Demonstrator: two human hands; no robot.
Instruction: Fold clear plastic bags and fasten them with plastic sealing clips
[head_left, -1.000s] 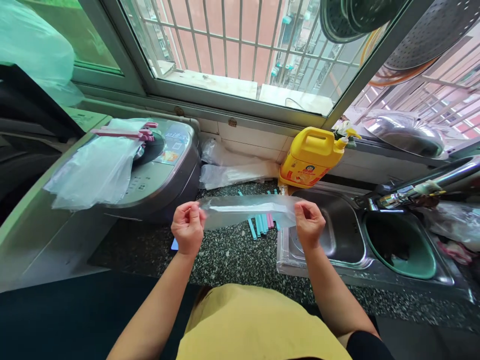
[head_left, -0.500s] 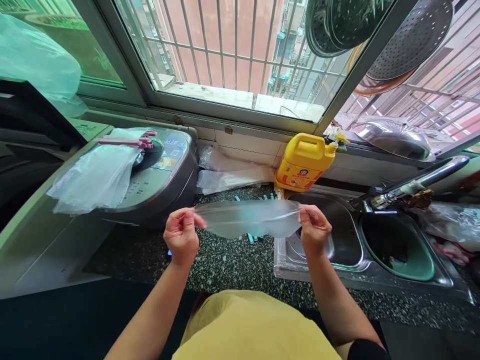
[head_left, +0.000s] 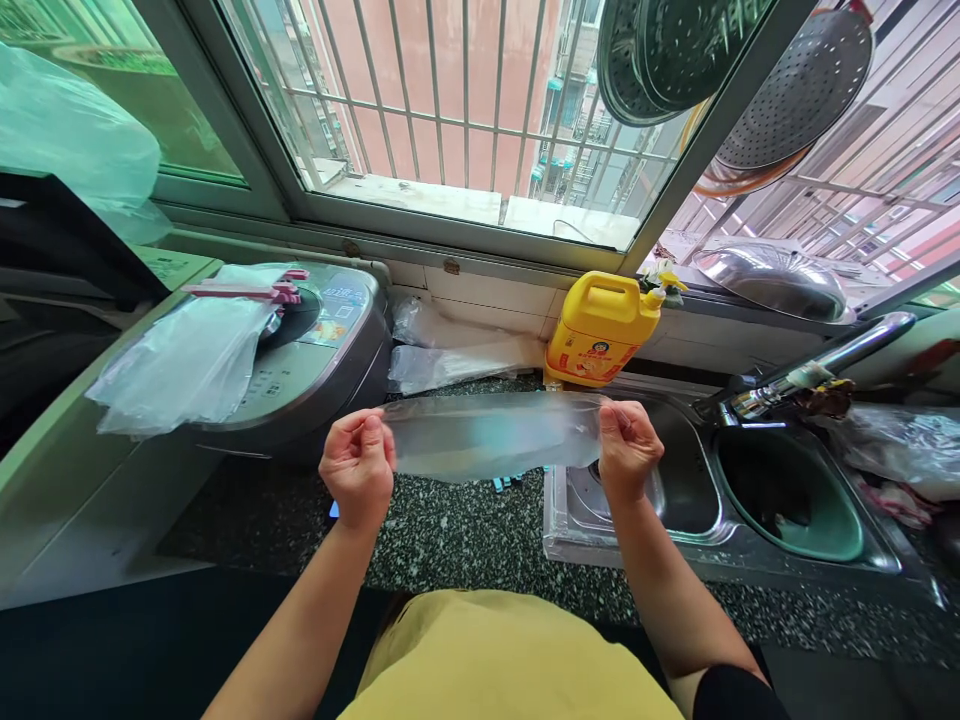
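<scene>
Stretched clear plastic (head_left: pixel 491 437) between left hand (head_left: pixel 360 466) and right hand (head_left: pixel 628 452), pinched one end in each closed grip, held it above the speckled counter (head_left: pixel 457 535).

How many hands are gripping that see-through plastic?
2: the left hand holds one end of the clear plastic above the counter, the right hand the other.

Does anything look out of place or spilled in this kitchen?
The clear bags and pink clips on the rice cooker look slightly odd: the bags sprawl over its edge. The left hand and right hand hold a clear plastic bag. No spill stands out.
</scene>
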